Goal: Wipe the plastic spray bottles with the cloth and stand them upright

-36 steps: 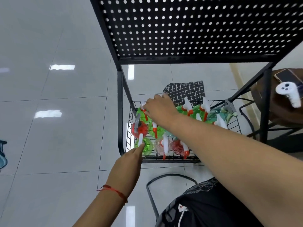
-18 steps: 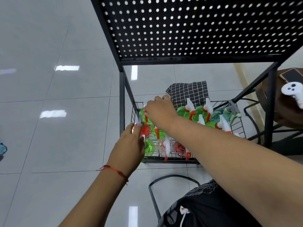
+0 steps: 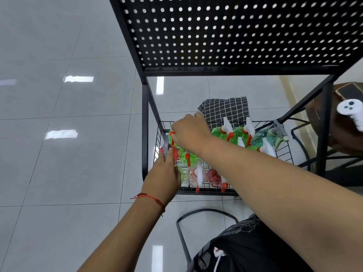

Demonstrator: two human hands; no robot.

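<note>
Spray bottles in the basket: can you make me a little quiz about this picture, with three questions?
1. True or false: the checked cloth lies at the back of the wire basket.
2. What colour is the body of the grey-topped bottle that the left hand holds? A red, B blue, C yellow.
3. Fill in: the red string is tied round the ___ wrist.

Key: 1 true; 2 A; 3 left.
</note>
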